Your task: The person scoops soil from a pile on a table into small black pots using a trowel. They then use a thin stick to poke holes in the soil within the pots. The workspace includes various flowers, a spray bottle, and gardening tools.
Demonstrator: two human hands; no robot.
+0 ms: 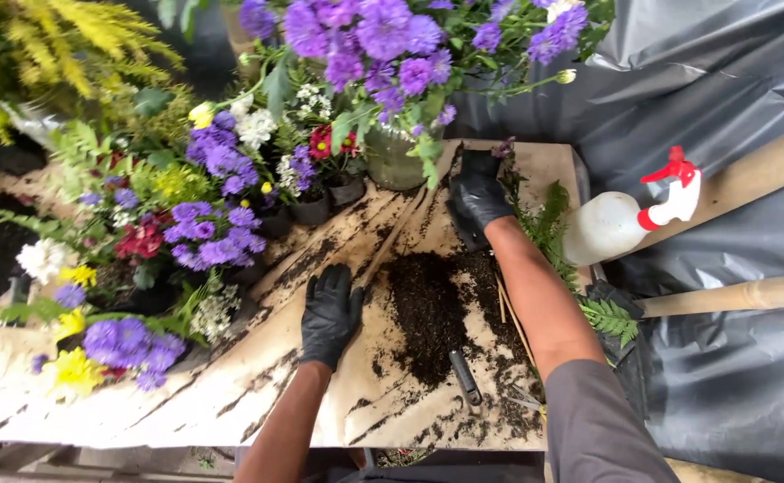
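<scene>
Black gloves cover both my hands. My left hand [330,313] lies flat at frame centre, fingers spread wide on the paper [231,394], just left of the soil [428,313]. My right hand [479,199], upper centre-right, grips a small black pot [474,170] near the paper's far edge. Flowers [204,233] crowd the left edge; a spray bottle [624,224] stands at the right edge. Open paper lies lower left.

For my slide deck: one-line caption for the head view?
Black-gloved left hand flat beside spilled soil; right hand grips a black pot.
</scene>
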